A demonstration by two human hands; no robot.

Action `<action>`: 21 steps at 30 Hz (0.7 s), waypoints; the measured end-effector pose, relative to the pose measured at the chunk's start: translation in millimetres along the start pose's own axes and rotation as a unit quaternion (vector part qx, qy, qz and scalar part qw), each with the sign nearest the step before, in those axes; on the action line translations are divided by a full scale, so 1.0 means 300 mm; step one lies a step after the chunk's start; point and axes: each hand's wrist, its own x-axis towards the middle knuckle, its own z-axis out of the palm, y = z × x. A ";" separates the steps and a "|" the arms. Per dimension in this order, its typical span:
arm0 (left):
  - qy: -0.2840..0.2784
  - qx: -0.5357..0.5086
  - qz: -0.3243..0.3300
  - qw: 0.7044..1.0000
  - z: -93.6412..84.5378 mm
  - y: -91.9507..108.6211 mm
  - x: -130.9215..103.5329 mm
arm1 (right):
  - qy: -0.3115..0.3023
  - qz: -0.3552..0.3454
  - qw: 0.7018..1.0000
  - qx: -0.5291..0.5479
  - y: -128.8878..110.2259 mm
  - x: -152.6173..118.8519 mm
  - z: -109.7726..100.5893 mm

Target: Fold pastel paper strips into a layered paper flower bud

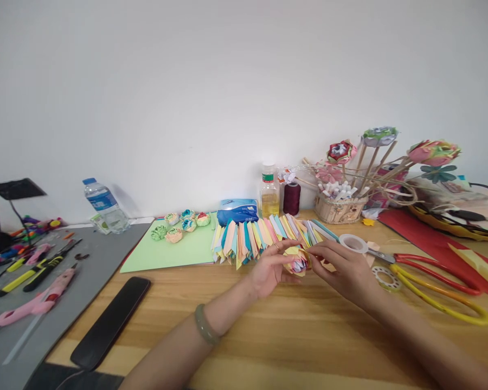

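Note:
Between my two hands is a small folded paper flower (pixel 299 264) in pink, lilac and yellow. My left hand (pixel 270 271), with a ring on a finger and a bangle at the wrist, is closed around the flower's left side. The fingertips of my right hand (pixel 341 268) pinch its right edge, at a yellow petal. Just behind the hands lies a long row of folded paper strips (pixel 244 238) in yellow, blue, pink and teal; my hands cover part of that row.
Finished paper flowers (pixel 174 234) rest on a green sheet (pixel 166 260). Scissors (pixel 435 271), a tape roll (pixel 353 244) and a flower basket (pixel 341 210) are at right. A phone (pixel 111 319), glue gun (pixel 40 303) and water bottle (pixel 106 203) are at left.

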 end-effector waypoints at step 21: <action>0.021 0.464 0.359 0.809 -0.005 -0.009 -0.007 | -0.137 0.445 0.727 0.505 -0.005 0.037 -0.023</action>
